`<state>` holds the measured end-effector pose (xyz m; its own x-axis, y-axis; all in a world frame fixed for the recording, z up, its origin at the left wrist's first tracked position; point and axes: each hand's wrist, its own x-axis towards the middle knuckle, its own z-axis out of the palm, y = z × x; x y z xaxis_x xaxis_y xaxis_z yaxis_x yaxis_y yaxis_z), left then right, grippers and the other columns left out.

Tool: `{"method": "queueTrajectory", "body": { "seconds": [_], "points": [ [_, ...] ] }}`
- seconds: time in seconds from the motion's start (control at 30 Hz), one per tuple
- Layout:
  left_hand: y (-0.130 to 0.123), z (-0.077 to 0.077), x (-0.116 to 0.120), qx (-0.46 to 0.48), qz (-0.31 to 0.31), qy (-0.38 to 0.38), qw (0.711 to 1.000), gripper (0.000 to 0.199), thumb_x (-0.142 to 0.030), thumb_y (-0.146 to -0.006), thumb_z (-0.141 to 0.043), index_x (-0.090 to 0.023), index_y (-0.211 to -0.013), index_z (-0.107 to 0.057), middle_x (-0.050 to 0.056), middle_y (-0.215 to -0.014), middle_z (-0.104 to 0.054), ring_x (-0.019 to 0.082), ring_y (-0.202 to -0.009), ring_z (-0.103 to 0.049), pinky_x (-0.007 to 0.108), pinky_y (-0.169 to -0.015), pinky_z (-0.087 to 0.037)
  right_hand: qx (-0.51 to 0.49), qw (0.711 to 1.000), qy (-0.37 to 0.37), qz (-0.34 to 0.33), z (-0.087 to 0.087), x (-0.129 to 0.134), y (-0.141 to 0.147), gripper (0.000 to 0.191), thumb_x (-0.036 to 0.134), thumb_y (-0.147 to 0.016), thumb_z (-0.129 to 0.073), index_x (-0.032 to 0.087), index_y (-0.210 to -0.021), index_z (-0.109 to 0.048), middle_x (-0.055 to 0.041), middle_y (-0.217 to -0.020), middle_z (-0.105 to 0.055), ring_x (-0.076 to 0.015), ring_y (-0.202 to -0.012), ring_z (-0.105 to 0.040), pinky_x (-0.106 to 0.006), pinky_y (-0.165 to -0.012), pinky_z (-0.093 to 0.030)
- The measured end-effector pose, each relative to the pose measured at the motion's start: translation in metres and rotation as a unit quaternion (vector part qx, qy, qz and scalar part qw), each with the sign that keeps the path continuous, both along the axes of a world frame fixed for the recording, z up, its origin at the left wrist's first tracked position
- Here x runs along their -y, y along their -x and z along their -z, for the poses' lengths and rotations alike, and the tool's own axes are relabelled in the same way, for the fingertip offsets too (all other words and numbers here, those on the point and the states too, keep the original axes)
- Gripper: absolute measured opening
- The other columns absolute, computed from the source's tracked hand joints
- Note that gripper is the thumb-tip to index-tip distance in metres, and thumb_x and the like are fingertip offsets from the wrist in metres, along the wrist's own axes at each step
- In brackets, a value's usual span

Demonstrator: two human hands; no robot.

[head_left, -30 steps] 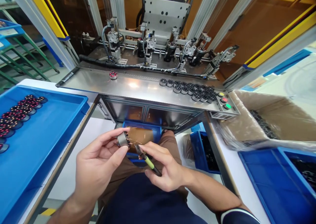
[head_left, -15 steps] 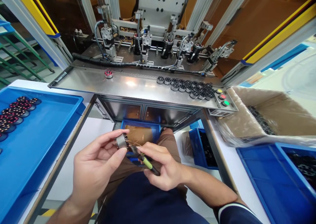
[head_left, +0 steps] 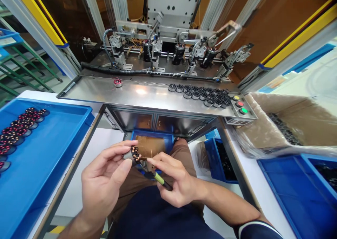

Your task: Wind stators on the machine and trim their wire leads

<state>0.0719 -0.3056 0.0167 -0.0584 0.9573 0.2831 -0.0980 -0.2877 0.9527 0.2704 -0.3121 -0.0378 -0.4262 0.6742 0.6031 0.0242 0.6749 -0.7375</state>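
My left hand [head_left: 105,175] grips a round motor stator [head_left: 129,156] by its grey rim between thumb and fingers, its copper-wound face turned to the right. In my right hand [head_left: 176,177] is a pair of pliers or cutters with green and black handles [head_left: 159,178], the jaws close to the stator's wires. Thin copper wires stick out between the two hands. Whether the jaws touch a wire cannot be made out. Both hands are held above the lap, in front of the steel ledge [head_left: 147,100].
One red-wound stator [head_left: 118,82] and several dark stators [head_left: 210,95] lie on the ledge. A blue tray [head_left: 60,137] with wound stators is at left. At right are control buttons [head_left: 239,104], a lined carton [head_left: 310,123] and blue bins [head_left: 289,193]. Machine fixtures [head_left: 179,52] stand behind.
The stator's wound face has turned more toward the camera. The tool and my right hand have shifted slightly right and down. Levers on the machine fixtures have tilted from upright. The view has shifted slightly.
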Motion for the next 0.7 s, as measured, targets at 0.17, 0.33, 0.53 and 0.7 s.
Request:
{"method": "queueTrajectory", "body": {
  "seconds": [0.17,0.33,0.53,0.7],
  "points": [
    [-0.0011,-0.002,0.0024,0.0,-0.011,0.0,1.0,0.02,-0.01,-0.089,-0.067,-0.025,-0.1,-0.073,0.001,-0.115,-0.076,0.018,-0.112,-0.07,0.028,-0.096,-0.059,-0.009,1.0,-0.009,-0.009,-0.0032,-0.0044,0.0031,0.09,0.004,-0.066,-0.054,0.019,-0.154,-0.036,-0.0103,-0.106,-0.059,-0.0207,-0.093,-0.057,-0.035,-0.078,-0.056],
    [0.0,-0.0032,0.0036,-0.01,-0.008,-0.014,1.0,0.023,-0.007,-0.088,-0.066,-0.025,-0.1,-0.074,0.001,-0.115,-0.076,0.018,-0.112,-0.07,0.028,-0.097,-0.059,0.002,1.0,-0.018,-0.004,-0.0063,-0.0084,0.0038,0.087,0.006,-0.068,-0.052,0.018,-0.153,-0.037,-0.0106,-0.105,-0.059,-0.0199,-0.09,-0.058,-0.034,-0.075,-0.056],
    [0.0009,-0.0029,0.0045,-0.018,0.016,-0.009,1.0,0.027,-0.005,-0.089,-0.064,-0.026,-0.103,-0.073,0.001,-0.117,-0.075,0.017,-0.114,-0.069,0.028,-0.101,-0.057,-0.002,1.0,-0.028,0.0,-0.0073,-0.0099,0.0036,0.084,0.007,-0.069,-0.053,0.017,-0.151,-0.04,-0.0098,-0.1,-0.06,-0.0183,-0.083,-0.057,-0.03,-0.069,-0.054],
    [0.0015,-0.002,0.0037,-0.03,0.018,-0.017,0.999,0.026,-0.005,-0.089,-0.064,-0.026,-0.103,-0.073,0.001,-0.117,-0.075,0.018,-0.115,-0.069,0.028,-0.1,-0.057,0.005,0.999,-0.042,0.018,-0.0053,-0.01,0.0012,0.077,0.008,-0.074,-0.053,0.016,-0.149,-0.042,-0.0035,-0.083,-0.055,-0.0147,-0.068,-0.051,-0.025,-0.058,-0.048]
  ]
}}
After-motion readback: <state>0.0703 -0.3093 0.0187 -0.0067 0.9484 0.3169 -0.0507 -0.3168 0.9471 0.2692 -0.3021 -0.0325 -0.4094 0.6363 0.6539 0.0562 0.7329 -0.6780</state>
